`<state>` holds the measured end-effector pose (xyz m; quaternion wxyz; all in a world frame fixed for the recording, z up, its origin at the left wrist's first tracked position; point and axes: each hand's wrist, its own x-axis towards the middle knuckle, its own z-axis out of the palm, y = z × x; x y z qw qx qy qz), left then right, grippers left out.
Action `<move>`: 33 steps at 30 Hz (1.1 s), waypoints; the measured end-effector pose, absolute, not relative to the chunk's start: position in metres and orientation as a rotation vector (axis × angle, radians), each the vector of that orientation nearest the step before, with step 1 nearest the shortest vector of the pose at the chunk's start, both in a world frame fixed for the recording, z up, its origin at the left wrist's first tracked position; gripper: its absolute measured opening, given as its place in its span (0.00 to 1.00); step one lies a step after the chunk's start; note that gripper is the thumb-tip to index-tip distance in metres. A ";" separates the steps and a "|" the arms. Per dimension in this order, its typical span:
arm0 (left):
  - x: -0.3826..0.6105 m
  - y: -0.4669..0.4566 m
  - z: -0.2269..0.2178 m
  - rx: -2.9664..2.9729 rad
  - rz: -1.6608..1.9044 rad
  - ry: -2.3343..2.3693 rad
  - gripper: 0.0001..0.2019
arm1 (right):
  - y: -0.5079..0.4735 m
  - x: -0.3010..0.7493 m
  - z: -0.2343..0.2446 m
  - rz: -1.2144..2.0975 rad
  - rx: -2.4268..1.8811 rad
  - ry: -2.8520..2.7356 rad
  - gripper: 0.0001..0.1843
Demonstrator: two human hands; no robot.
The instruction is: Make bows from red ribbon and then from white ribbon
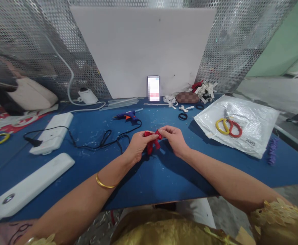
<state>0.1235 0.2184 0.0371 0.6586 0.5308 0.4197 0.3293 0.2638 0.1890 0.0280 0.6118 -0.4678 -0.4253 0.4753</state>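
A small red ribbon bow [150, 147] is held just above the blue table, in front of my body. My left hand [139, 144] pinches its left side between thumb and fingers. On the upper right of the bow, my right hand [173, 137] has thumb and index finger closed on the ribbon. The red tails hang down between the two hands. Parts of the bow are covered by my fingers. Beyond my hands lies a blue glue gun [128, 116] with an orange trigger, its black cord curling to the left.
Scissors [229, 126] with yellow and red handles lie on a white plastic package [253, 115] at right. White power strips [58, 131] sit at left. A lit phone [153, 89] leans against the white board [143, 41]. White ribbon bows [186, 109] and black bands [183, 116] lie nearby.
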 end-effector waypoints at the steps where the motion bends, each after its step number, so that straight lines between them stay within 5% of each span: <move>1: 0.123 0.218 0.037 1.222 0.723 0.945 0.15 | 0.189 0.263 0.028 1.110 -1.076 -0.973 0.08; 11: 0.126 0.219 0.041 1.061 0.848 1.017 0.14 | 0.191 0.265 0.026 1.317 -1.140 -0.953 0.16; 25: 0.126 0.227 0.042 0.690 0.759 0.956 0.02 | 0.192 0.267 0.025 1.269 -1.028 -1.185 0.15; 33: 0.127 0.220 0.039 0.986 0.865 0.953 0.13 | 0.194 0.267 0.024 1.171 -1.084 -1.060 0.12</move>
